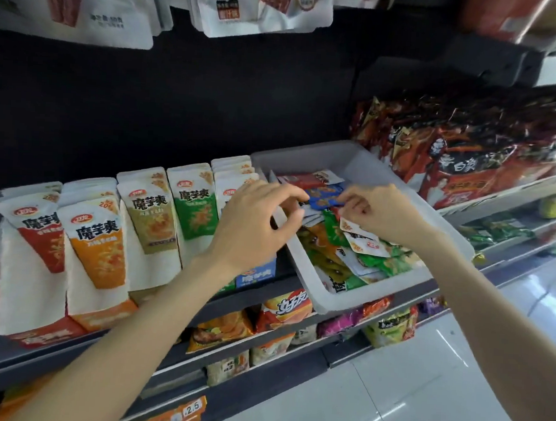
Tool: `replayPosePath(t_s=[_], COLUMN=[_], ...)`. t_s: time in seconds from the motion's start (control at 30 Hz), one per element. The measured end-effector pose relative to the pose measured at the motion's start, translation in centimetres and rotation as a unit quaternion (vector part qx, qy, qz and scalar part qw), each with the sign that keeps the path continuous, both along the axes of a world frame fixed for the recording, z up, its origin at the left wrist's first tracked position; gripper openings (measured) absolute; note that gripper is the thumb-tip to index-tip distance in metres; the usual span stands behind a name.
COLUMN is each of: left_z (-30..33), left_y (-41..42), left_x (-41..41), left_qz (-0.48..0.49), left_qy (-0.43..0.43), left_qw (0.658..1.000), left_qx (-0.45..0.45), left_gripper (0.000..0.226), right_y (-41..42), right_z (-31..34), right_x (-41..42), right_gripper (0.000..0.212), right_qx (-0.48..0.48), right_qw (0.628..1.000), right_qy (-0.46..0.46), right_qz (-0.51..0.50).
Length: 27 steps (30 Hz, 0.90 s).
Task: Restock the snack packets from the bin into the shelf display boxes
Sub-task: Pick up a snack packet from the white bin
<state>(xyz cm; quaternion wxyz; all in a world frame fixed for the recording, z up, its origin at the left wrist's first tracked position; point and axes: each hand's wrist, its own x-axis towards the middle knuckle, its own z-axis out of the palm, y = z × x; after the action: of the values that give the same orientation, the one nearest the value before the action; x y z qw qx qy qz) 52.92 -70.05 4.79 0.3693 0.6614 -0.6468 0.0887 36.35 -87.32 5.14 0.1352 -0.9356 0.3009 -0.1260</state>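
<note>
- Head view: the grey bin [362, 169] sits tilted on the shelf [297, 300], its open top leaning toward the person, which I'd say keeps the loose packets easy to see and reach.
- Both hands are over the bin. The left hand [253, 222] has its fingers curled in, thumb and fingertips pinching the left edge of a small stack of blue packets [324, 196].
- The right hand [379, 212] pinches the stack's right end, fingers bent round it. Held from both sides like this, the stack looks squared up so the packets stay together.
- A white-and-orange packet [362, 239] lies just under the right hand; whether that hand also holds it, I cannot tell.
- More snack packets [335, 261], green, orange and white, lie heaped in the bin's lower end.
- The display boxes [98, 233] stand in a row just left of the bin, packets upright and facing out. A blue-fronted box [256, 275] shows below the left wrist — likely where the blue stack belongs.
- Larger red snack bags [466, 149] crowd the shelf to the right.
</note>
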Motion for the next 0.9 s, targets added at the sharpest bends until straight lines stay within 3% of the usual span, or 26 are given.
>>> replayPosePath(t_s=[0.1, 0.23, 0.4, 0.5, 0.6, 0.7, 0.8, 0.9], left_z=[-0.6, -1.5, -2.4, -2.6, -2.5, -2.3, -1.5, 0.9], left_y=[-2.9, -7.6, -12.1, -13.4, -13.9, -13.6, -12.9, -11.7], left_x=[-1.7, -2.5, -3.3, -3.3, -3.3, -3.3, -3.0, -2.3], left_qz=[-0.038, -0.043, -0.049, -0.092, -0.125, -0.139, -0.122, -0.095], left_qy=[0.007, -0.076, -0.166, -0.169, -0.244, -0.339, -0.271, -0.125], left_qw=[0.997, 0.976, 0.940, 0.927, 0.915, 0.900, 0.951, 0.986], left_qx=[0.066, 0.198, 0.293, 0.323, 0.296, 0.237, 0.083, -0.050], left_gripper=[0.022, 0.034, 0.061, 0.056, 0.036, 0.030, 0.032, 0.027], right_y=[-1.4, -2.0, -2.3, -2.5, -2.8, -2.9, -2.8, -2.1], right_z=[-1.6, -2.7, -2.9, -2.9, -3.0, -2.8, -1.9, -0.6], right_x=[-2.7, -3.9, -4.0, -4.2, -4.3, -4.5, -4.9, -4.5], right_gripper=[0.048, 0.055, 0.061, 0.059, 0.054, 0.052, 0.054, 0.032], right_qx=[0.010, 0.054, 0.089, 0.100, 0.091, 0.095, 0.073, 0.058], right_qw=[0.989, 0.987, 0.987, 0.988, 0.990, 0.991, 0.997, 0.988], right_qy=[0.137, 0.136, 0.117, 0.100, 0.099, 0.088, 0.000, -0.142], right_qz=[-0.054, -0.060, -0.064, -0.055, -0.047, -0.035, -0.017, -0.028])
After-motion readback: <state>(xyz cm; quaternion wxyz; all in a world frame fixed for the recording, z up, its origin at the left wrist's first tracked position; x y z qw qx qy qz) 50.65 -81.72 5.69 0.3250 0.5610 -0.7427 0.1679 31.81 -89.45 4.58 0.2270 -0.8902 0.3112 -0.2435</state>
